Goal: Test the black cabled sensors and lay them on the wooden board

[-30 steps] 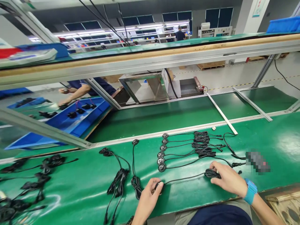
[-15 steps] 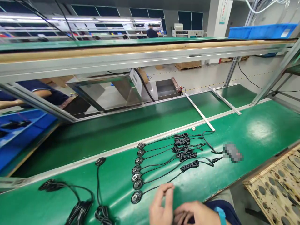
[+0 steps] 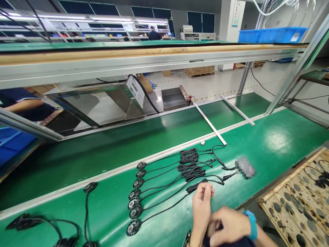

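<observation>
Two bare hands, near side. My left hand (image 3: 202, 199): fingertips together beside the nearest coiled black cable (image 3: 196, 186); contact unclear. My right hand (image 3: 228, 224), nearer: fingers curled, cannot tell if gripping. Leftward, seven round black discs with silver centres (image 3: 133, 227) lie on the glossy green tabletop (image 3: 259, 144). Right of the coils: a blurred grey block (image 3: 245, 167).

Single head-worn view, above bench (image 3: 257, 137), facing forward and down; hands (image 3: 203, 200) close.
</observation>
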The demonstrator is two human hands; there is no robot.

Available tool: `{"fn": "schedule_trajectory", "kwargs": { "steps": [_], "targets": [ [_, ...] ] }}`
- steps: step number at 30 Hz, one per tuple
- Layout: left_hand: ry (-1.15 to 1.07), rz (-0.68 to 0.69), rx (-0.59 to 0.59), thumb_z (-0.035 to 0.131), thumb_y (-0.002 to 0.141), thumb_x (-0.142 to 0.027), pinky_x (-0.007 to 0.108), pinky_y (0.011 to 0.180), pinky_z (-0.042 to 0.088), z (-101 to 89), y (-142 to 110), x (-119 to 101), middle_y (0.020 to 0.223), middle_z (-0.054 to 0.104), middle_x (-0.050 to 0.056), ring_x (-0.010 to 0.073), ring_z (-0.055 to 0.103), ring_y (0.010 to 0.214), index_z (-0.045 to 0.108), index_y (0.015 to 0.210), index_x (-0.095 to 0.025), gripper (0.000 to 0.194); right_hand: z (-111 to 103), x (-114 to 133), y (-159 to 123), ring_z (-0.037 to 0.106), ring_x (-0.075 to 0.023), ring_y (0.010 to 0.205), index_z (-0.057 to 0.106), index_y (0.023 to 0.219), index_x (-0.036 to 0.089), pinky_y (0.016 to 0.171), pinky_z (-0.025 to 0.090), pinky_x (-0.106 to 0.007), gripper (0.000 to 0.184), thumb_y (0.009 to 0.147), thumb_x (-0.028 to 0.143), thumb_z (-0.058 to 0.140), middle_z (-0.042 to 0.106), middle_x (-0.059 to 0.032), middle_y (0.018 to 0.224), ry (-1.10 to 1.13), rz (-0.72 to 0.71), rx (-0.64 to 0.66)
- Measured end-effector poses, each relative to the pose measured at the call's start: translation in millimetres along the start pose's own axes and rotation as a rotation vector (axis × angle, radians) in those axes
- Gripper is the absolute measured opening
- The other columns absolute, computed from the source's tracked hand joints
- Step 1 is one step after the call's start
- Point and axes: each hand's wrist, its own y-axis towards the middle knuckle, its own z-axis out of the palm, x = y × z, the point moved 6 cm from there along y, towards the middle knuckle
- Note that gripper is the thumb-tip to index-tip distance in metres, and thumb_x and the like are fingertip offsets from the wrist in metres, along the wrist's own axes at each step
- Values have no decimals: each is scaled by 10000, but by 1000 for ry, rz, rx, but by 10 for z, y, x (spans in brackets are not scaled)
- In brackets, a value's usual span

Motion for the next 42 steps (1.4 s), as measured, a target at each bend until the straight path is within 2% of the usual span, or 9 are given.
{"fn": "schedule_trajectory", "kwargs": {
  "steps": [2, 5, 8, 10, 13, 21, 29, 37, 42],
  "targets": [
    [319, 152, 87, 500, 967, -428, 335, 795, 471, 75, 129, 33, 876, 640, 51, 196, 579, 846, 637, 910, -207, 266, -462, 49, 58, 608, -168, 682, 727, 879, 189, 660, 491, -292, 244, 840, 428, 696, 678, -6, 732, -242, -40, -158],
    [691, 389, 290, 490, 971, -260, 385, 891, 454, 290, 214, 142, 1031, 662, 68, 230, 578, 999, 651, 1035, -222, 178, -1152, 143, 137, 611, -226, 915, 701, 1003, 194, 837, 480, -364, 231, 959, 337, 525, 702, -76, 950, -681, -144, -601],
    [980, 491, 381, 518, 935, -158, 390, 861, 442, 468, 253, 293, 1045, 645, 71, 240, 563, 1007, 645, 1033, -213, 169, -1398, 61, 292, 566, -261, 1001, 671, 1031, 193, 866, 457, -389, 198, 961, 239, 492, 676, -104, 1014, -957, -173, -697],
    [1094, 497, 391, 518, 925, -126, 378, 820, 425, 535, 282, 359, 999, 635, 69, 237, 555, 969, 640, 971, -202, 151, -1429, -32, 379, 548, -261, 966, 652, 996, 191, 819, 448, -373, 174, 956, 200, 482, 659, -103, 975, -1054, -151, -694],
    [1058, 466, 383, 482, 935, -109, 358, 792, 395, 559, 322, 374, 935, 629, 59, 217, 544, 912, 616, 932, -194, 158, -1429, -98, 401, 527, -254, 918, 617, 938, 197, 772, 429, -356, 160, 963, 183, 460, 631, -92, 916, -1088, -152, -704],
    [869, 350, 335, 418, 988, -210, 350, 793, 370, 527, 436, 334, 913, 672, 50, 215, 577, 899, 628, 940, -207, 216, -1377, -105, 137, 531, -237, 969, 613, 1011, 206, 852, 446, -389, 202, 1023, 269, 421, 637, -77, 957, -771, -388, -574],
    [898, 319, 325, 410, 991, -232, 340, 785, 373, 549, 485, 360, 906, 683, 41, 215, 589, 892, 634, 928, -217, 233, -1280, -148, 53, 535, -233, 983, 628, 1053, 218, 882, 445, -414, 226, 1036, 296, 416, 645, -72, 963, -680, -432, -525],
    [933, 323, 317, 421, 988, -232, 347, 784, 351, 571, 472, 343, 885, 694, 48, 218, 589, 881, 668, 916, -221, 258, -1229, -199, 62, 518, -238, 979, 632, 1108, 195, 853, 458, -418, 256, 1026, 211, 390, 638, -84, 970, -843, -452, -496],
    [939, 240, 350, 441, 978, -242, 346, 792, 335, 574, 520, 369, 883, 725, 43, 218, 596, 874, 705, 875, -218, 285, -1165, -270, 64, 499, -250, 1002, 615, 1144, 183, 875, 485, -443, 290, 1001, 122, 370, 616, -87, 965, -955, -590, -528]
  ]
}}
